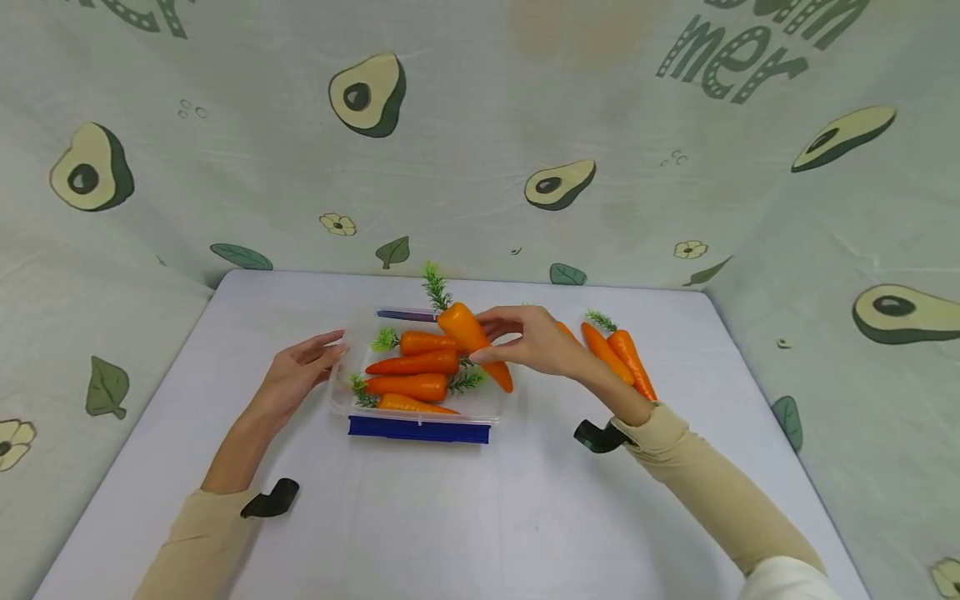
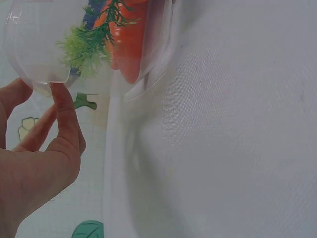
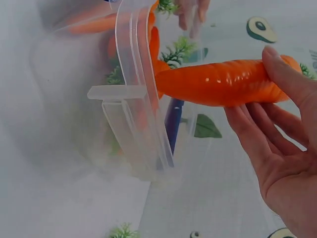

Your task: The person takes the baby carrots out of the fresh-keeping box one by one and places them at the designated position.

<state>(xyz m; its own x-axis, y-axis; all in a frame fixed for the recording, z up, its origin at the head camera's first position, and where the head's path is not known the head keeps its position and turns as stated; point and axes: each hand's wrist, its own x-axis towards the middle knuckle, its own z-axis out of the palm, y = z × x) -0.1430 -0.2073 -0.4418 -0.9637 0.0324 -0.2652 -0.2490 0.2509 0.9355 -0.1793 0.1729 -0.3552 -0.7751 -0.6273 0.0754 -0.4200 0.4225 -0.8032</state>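
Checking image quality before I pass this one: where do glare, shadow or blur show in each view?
Head: evenly lit, the packed carrots readable; right wrist: small white highlights on the held carrot, carrots hazy behind the side of the clear box; left wrist: dimmer and greyish, a soft shadow across the white tabletop.

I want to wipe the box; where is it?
In the head view, the box sits slightly left of centre on the table, touching the left hand.

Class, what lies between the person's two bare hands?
In the head view: a clear rectangular plastic box with orange tapered carrots inside, plus a glossy orange carrot the right hand grips.
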